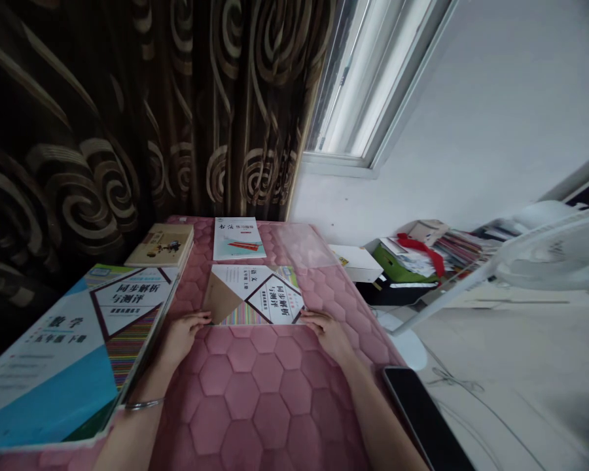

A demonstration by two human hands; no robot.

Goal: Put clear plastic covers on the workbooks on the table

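A workbook (255, 294) with a white, tan and striped cover lies sideways on the pink hexagon-patterned tablecloth (245, 392). My left hand (184, 333) holds its near left corner, fingers closed at the edge. On the opposite side, my right hand (326, 333) has its fingers closed on the near right corner. My thumbs are hard to make out. Just beyond the workbook is a thinner white and teal book (239, 239). A clear plastic sheet (304, 245) lies to the right of that book.
At the left is a stack topped by a blue and white workbook (78, 347), with a tan book (161, 245) behind it. A black phone (422, 415) sits by the right table edge. Beyond stand a white fan (544, 255) and a green box of papers (402, 265). Dark curtains (177, 98) hang behind.
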